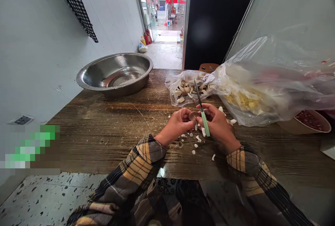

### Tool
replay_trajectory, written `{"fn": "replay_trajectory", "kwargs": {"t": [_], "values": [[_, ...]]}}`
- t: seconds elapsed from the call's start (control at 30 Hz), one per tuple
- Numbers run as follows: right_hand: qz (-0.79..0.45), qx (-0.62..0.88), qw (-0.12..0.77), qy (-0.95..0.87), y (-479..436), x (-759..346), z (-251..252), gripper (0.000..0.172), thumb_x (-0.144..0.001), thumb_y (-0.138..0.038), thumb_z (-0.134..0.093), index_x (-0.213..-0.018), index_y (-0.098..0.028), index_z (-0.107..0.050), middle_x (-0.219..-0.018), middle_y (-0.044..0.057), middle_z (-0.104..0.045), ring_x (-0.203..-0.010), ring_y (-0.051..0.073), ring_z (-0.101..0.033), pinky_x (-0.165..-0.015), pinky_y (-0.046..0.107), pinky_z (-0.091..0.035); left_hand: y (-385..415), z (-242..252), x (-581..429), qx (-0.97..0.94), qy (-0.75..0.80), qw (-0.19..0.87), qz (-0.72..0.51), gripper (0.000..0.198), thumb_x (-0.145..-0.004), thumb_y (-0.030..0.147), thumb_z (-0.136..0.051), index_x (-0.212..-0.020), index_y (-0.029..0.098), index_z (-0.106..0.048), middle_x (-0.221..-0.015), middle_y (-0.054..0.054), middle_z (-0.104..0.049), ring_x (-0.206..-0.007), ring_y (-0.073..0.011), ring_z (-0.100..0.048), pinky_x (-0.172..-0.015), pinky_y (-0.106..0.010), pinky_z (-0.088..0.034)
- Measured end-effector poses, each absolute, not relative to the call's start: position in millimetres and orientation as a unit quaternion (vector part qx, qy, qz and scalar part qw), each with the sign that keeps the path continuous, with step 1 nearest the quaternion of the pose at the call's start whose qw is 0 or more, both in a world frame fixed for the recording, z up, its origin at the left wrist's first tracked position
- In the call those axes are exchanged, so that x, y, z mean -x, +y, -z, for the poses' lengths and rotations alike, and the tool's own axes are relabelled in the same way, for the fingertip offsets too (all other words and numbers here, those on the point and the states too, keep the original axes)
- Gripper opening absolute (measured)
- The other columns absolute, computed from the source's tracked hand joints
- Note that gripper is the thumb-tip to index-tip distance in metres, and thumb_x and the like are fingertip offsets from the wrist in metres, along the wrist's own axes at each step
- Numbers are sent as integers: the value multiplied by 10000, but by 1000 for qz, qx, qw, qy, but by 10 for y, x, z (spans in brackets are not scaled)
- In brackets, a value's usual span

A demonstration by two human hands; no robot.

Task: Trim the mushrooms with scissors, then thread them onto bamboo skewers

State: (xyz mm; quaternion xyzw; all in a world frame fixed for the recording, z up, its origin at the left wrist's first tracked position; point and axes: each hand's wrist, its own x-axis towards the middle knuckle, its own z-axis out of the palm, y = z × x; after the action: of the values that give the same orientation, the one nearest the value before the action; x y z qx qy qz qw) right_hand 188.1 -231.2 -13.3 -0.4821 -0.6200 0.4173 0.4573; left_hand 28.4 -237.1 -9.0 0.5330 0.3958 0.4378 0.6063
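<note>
Between the fingers of my left hand (pixel 180 119) is a brown-capped mushroom (pixel 193 115), held up over the table. My right hand (pixel 216 121) grips a knife with a light green handle (pixel 205 124); its narrow dark blade (pixel 198 93) points away from me, up and slightly left. The right fingertips are close to the mushroom, and whether they touch it I cannot tell. White stem trimmings (pixel 193 152) lie scattered on the wood under and around both hands. Just beyond the hands, more mushrooms (pixel 184 89) rest on an opened clear plastic bag (pixel 172 95).
A wide steel basin (pixel 115 89) stands at the back left of the wooden table (pixel 104 131). To the right are a large clear bag with yellowish food (pixel 246 100) and a bowl of dark red food (pixel 311 120). A brown stool (pixel 208 67) shows behind the table.
</note>
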Motion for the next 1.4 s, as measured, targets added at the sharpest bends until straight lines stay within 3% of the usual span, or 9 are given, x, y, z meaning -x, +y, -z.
{"fn": "replay_trajectory", "kwargs": {"t": [0.27,0.4,0.53,0.77,0.93,1.07,1.17,1.27,1.4], "values": [[-452,474,475,-587,-2297,-1940,121,441,-633,-280,-737,-1047,-198,-610,-807,16,-670,-761,179,-640,-641,273,-508,-2346,111,-184,-487,317,700,-414,235,-682,205,-723,-812,146,-535,-712,-5,-626,-582,-82,-558,-567,-210,-440],[-449,476,494,-572,-2279,-1968,141,430,-651,-294,-745,-1049,-204,-609,-823,24,-678,-811,188,-645,-681,283,-511,-2336,89,-174,-479,331,688,-434,227,-698,193,-710,-851,148,-548,-690,10,-602,-559,-76,-549,-542,-197,-427],[-414,466,482,-615,-2292,-1934,179,459,-668,-278,-744,-1096,-208,-593,-938,54,-704,-846,206,-663,-768,343,-524,-2342,90,-186,-472,340,690,-430,298,-736,311,-718,-931,153,-558,-680,20,-580,-535,-80,-544,-503,-199,-418],[-356,470,470,-657,-2285,-1923,205,435,-697,-305,-745,-1104,-219,-617,-879,39,-722,-842,223,-681,-785,368,-535,-2303,110,-182,-466,372,662,-454,268,-695,316,-742,-818,154,-568,-632,27,-580,-495,-63,-508,-482,-184,-387],[-357,483,569,-563,-2200,-2052,161,490,-698,-396,-748,-1111,-191,-581,-869,57,-719,-798,210,-681,-783,377,-537,-2062,-95,-228,-539,415,556,-478,171,-693,256,-699,-777,151,-594,-607,19,-577,-509,-72,-489,-494,-191,-356],[-370,468,630,-497,-2147,-2159,118,535,-655,-454,-769,-1079,-187,-581,-827,38,-704,-753,189,-669,-723,347,-545,-1678,-214,-256,-626,468,383,-492,99,-683,198,-685,-730,152,-610,-638,24,-543,-568,-79,-468,-555,-201,-369],[-381,459,658,-460,-2137,-2196,93,543,-645,-456,-775,-1081,-193,-586,-827,33,-699,-750,182,-668,-717,336,-546,-1488,-201,-239,-653,521,259,-485,326,-638,151,-712,-959,167,-656,-858,-14,-588,-618,-87,-510,-624,-229,-417],[-385,441,676,-449,-2133,-2201,82,539,-653,-440,-772,-1095,-193,-587,-829,32,-696,-752,178,-665,-721,332,-548,-1533,-146,-250,-690,513,227,-457,454,-643,155,-716,-1091,180,-641,-1070,-71,-572,-686,-109,-549,-666,-260,-443],[-375,437,678,-456,-2127,-2220,77,546,-674,-457,-751,-1127,-193,-600,-841,32,-697,-733,167,-654,-700,318,-553,-1851,-58,-367,-794,450,222,-343,259,-718,151,-643,-972,176,-688,-915,-57,-592,-719,-141,-537,-675,-271,-432]]}}
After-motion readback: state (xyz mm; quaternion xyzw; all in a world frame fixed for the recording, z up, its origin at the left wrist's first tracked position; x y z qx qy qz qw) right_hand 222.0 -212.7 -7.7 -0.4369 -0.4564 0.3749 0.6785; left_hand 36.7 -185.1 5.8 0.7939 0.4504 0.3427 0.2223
